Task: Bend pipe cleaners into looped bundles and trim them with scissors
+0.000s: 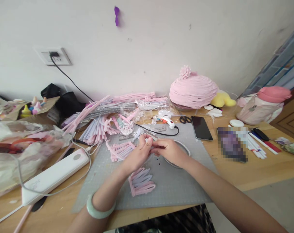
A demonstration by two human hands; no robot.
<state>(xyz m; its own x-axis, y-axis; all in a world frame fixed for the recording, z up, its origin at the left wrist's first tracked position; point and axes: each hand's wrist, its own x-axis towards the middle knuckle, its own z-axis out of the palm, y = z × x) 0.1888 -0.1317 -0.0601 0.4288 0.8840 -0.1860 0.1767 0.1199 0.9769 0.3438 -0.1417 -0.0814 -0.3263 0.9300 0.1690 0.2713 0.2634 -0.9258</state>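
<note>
My left hand (142, 149) and my right hand (171, 151) meet over the grey cutting mat (185, 191), thumbs and fingertips pinched together. What lies between the fingers is too small and covered to make out. A thin grey-white hoop (188, 150) curves out from behind my right hand; whether I hold it cannot be told. Below the hands lies a row of bent pink and lilac fuzzy stems (141, 182). Another bundle of pink and lilac looped stems (120, 150) rests left of my left hand. Small dark bits (159, 159) are scattered under the fingers.
A glue gun (168, 121), black-handled scissors (185, 119) and a phone (201, 128) lie beyond the hands. At left are a white power strip (56, 176) with cables and plastic bags (47, 155). A pink dome (193, 90) and a bottle (259, 105) stand behind.
</note>
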